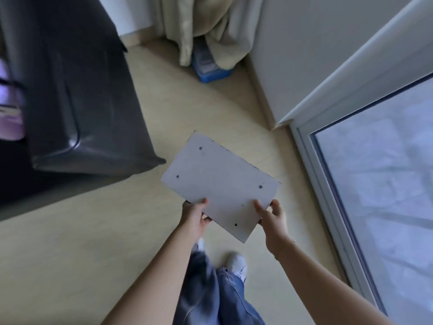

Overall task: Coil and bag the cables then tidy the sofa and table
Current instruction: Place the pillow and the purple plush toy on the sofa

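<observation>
A flat grey rectangular board (pixel 220 181) with several small dark screw dots hangs over the pale floor at mid-frame, tilted. My left hand (pixel 195 218) grips its near left edge, thumb on top and fingers underneath. My right hand (pixel 273 214) pinches the near right edge the same way. The dark grey sofa (pixel 77 90) fills the upper left, its side facing the board. No cables or bag show in this view.
A blue box (pixel 210 64) sits on the floor under a cream curtain (pixel 210 24) at the top. A white-framed glass door (pixel 375 184) runs down the right. Purple items (pixel 10 109) lie at the far left. My legs and white shoes (pixel 236 263) are below the board.
</observation>
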`<state>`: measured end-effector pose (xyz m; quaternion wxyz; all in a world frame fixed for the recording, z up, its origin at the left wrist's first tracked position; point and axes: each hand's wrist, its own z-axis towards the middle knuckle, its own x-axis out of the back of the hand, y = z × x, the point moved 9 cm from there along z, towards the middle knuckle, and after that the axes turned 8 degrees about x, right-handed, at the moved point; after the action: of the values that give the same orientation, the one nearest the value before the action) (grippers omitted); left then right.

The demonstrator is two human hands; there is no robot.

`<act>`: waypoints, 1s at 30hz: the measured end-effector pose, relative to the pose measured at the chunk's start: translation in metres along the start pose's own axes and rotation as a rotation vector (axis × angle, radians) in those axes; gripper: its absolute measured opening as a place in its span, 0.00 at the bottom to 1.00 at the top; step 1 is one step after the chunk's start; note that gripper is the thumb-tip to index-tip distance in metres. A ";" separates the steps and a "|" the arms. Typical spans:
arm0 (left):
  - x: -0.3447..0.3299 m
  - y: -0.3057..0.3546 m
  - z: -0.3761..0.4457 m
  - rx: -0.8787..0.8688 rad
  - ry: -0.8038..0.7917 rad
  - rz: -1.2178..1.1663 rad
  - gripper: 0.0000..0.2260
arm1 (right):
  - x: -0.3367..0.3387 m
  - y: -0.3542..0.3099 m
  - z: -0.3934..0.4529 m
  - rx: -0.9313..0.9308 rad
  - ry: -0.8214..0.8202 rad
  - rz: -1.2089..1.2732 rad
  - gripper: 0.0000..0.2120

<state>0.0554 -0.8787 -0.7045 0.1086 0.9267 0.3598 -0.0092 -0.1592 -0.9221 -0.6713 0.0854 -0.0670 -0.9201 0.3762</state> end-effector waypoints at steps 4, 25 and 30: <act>-0.061 0.065 0.015 -0.048 0.009 0.067 0.14 | 0.000 -0.032 0.048 -0.063 0.092 0.128 0.09; -0.240 0.268 0.207 -0.219 0.008 0.418 0.18 | -0.065 -0.097 0.308 -0.216 0.184 0.297 0.13; -0.268 0.297 0.219 -0.254 -0.024 0.387 0.17 | -0.076 -0.115 0.336 -0.257 0.216 0.293 0.18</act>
<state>0.0690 -1.3153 -0.8347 0.2282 0.9571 0.1723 0.0460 -0.1613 -1.2467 -0.8350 0.1188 -0.2504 -0.9264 0.2549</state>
